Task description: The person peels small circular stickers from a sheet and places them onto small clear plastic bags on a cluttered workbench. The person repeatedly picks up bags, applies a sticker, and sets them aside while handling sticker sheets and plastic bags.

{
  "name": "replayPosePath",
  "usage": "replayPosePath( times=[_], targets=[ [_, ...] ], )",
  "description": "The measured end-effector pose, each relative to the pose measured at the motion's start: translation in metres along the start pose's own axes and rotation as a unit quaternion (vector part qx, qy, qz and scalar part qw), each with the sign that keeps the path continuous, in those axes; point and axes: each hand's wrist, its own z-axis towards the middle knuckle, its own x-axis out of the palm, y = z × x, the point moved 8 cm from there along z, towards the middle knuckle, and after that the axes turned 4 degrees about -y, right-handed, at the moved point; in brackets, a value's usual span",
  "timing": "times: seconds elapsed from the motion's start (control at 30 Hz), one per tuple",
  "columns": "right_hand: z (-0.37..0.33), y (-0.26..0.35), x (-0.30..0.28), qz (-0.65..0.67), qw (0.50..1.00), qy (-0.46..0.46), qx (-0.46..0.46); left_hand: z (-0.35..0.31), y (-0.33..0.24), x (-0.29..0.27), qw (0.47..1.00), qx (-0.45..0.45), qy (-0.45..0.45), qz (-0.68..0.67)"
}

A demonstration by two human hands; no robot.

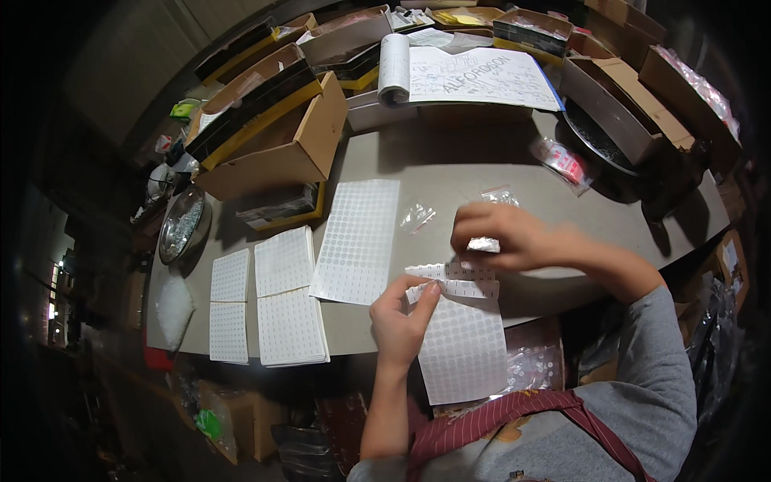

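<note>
My left hand (404, 316) pinches a white sheet of round stickers (462, 345) between thumb and fingers. The sheet's upper end is folded over, showing a strip with small printed marks, and its lower end hangs past the table edge. Just above that fold is my right hand (506, 233), fingers curled together and slightly blurred. Shiny clear plastic (483, 243) shows in the gap below its fingers; whether it is gripped is unclear. A small clear zip bag (499, 195) lies partly hidden behind this hand. To its left rest more small clear bags (418, 217).
Left on the grey table (450, 173) lie a large sticker sheet (357, 241), stacked label sheets (287, 301) and narrower stacks (230, 305). Beyond stand a metal bowl (183, 225), cardboard boxes (277, 153) and an open paper pad (482, 76). A red-marked packet (562, 165) lies right.
</note>
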Motion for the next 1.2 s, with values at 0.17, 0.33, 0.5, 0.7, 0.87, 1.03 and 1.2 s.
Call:
replayPosePath(
  times=[0.17, 0.33, 0.5, 0.7, 0.87, 1.03, 1.2],
  targets=[
    [0.004, -0.042, -0.021, -0.054, 0.984, 0.058, 0.157, -0.001, -0.006, 0.005, 1.000, 0.009, 0.020, 0.008],
    [-0.004, -0.056, 0.000, -0.179, 0.969, 0.101, 0.140, -0.001, -0.006, 0.006, 0.999, 0.000, 0.031, 0.011],
    [-0.001, -0.073, -0.007, -0.299, 0.926, 0.088, 0.213, -0.001, -0.005, 0.005, 0.999, 0.009, 0.035, 0.021],
    [0.021, -0.058, 0.015, -0.278, 0.959, -0.050, 0.007, 0.000, -0.006, 0.004, 1.000, 0.018, 0.018, -0.004],
    [0.024, -0.044, 0.042, -0.262, 0.964, -0.004, -0.031, -0.003, -0.008, 0.001, 0.999, -0.002, 0.016, -0.051],
    [0.001, -0.054, 0.025, -0.207, 0.977, 0.034, -0.030, -0.005, -0.011, 0.004, 0.996, -0.007, 0.042, -0.080],
    [-0.014, -0.053, 0.007, -0.172, 0.983, 0.036, 0.048, -0.005, -0.012, 0.007, 0.997, 0.013, 0.065, -0.037]
  ],
)
